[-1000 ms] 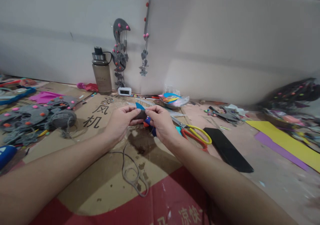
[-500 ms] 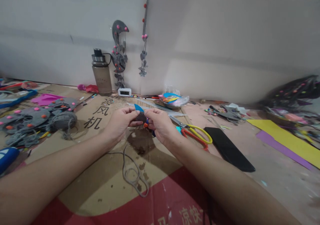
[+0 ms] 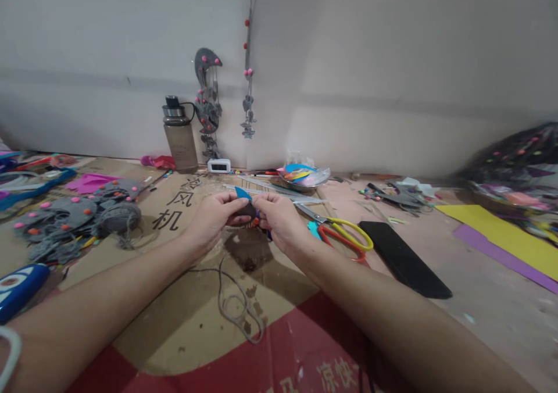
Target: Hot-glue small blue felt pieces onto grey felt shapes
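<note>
My left hand (image 3: 220, 215) pinches a small dark grey piece (image 3: 246, 210), perhaps felt, between thumb and fingers. A pointed blue piece (image 3: 242, 193) sticks up at its top edge, by the left thumb. My right hand (image 3: 276, 218) is closed in a pinch at the right edge of the same dark piece. Bits of blue and orange show just under the hands, partly hidden by the fingers. On the cardboard (image 3: 165, 317) in front of me lies a loose loop of grey cord (image 3: 238, 314). Scissors (image 3: 349, 236) with yellow and orange handles rest right of my right hand.
A black phone (image 3: 403, 259) lies right of the scissors. A bottle (image 3: 181, 143) and a small white clock (image 3: 218, 165) stand by the wall. Grey pieces with pompoms (image 3: 74, 215) and a ball of yarn (image 3: 117, 217) sit at left. Yellow sheet (image 3: 501, 230) lies far right.
The whole view has tilted slightly, so the wall things sit lower and a blue object at left shows more. Both hands keep hold of the dark piece, with only small finger shifts.
</note>
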Motion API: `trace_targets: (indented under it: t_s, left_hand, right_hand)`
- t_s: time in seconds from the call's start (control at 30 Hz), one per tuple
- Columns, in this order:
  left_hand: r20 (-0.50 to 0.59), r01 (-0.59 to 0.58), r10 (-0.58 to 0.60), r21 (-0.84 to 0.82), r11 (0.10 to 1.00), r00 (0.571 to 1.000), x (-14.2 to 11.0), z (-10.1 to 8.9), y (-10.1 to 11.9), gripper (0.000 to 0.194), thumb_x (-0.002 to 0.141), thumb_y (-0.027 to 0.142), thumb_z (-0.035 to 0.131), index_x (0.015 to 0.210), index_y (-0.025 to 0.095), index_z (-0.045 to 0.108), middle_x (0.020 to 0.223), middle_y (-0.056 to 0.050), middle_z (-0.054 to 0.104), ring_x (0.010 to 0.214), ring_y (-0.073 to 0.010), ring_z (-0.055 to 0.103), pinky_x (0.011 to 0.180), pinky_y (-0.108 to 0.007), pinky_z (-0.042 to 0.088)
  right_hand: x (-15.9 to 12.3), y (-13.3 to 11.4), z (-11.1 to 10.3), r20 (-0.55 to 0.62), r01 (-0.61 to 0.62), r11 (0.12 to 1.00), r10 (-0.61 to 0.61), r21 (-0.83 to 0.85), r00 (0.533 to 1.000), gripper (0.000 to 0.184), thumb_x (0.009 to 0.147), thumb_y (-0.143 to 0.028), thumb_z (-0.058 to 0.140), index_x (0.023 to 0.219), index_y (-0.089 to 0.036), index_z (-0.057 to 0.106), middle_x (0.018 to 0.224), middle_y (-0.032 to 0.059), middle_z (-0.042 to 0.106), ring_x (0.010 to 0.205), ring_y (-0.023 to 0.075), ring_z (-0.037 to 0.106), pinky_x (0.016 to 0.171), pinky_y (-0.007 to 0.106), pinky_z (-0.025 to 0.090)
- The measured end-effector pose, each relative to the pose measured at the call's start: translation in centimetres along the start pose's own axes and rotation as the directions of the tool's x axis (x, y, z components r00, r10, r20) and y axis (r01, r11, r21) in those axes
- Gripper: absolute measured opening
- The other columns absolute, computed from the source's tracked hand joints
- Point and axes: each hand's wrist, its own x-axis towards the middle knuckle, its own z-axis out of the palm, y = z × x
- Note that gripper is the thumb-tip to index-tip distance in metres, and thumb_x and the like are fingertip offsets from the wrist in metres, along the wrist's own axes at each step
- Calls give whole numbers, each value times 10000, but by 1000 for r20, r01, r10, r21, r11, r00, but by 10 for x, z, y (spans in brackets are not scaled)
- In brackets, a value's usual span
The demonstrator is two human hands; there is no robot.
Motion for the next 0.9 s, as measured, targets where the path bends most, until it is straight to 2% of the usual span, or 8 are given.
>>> trace_targets:
  t_s: [0.23,0.33,0.57,0.77,0.9]
  left_hand:
    - [-15,48,-48,8,999,999,2,-2,-5,167,635,239,741,724,119,666,736,-55,659,643,-119,605,614,-249,552]
    - [-18,60,-60,3,998,998,1,-2,-5,146,635,219,725,721,121,659,727,-48,653,634,-116,600,607,-251,553]
    - [53,63,-61,-39,997,997,-3,-1,-1,160,669,247,710,770,139,647,755,-38,666,642,-120,612,600,-263,558]
    - [17,106,-105,-50,993,994,0,-1,-4,153,674,228,710,768,124,649,757,-44,668,640,-120,613,574,-252,556]
    - [17,133,-132,-111,985,991,0,-2,-5,65,684,168,679,720,134,637,718,-33,656,626,-116,601,591,-266,569]
  right_hand:
    - [1,9,1,-10,-21,999,21,-37,1000,141,585,-279,641,619,-158,578,519,-49,503,423,47,374,416,201,217]
    - [-1,9,3,-41,-32,998,30,-46,999,112,578,-251,620,622,-152,593,519,-53,499,417,43,357,407,200,207]
    - [-3,5,2,-6,-15,999,14,-34,1000,131,577,-262,622,582,-152,552,469,-70,430,400,32,288,400,201,151]
    - [-5,4,3,-9,-28,999,28,-38,1000,192,573,-306,651,596,-160,527,455,-89,381,400,29,240,404,204,127]
    - [-4,4,3,-13,-26,999,25,-36,1000,188,575,-301,641,592,-167,511,459,-90,382,402,31,245,405,208,132]
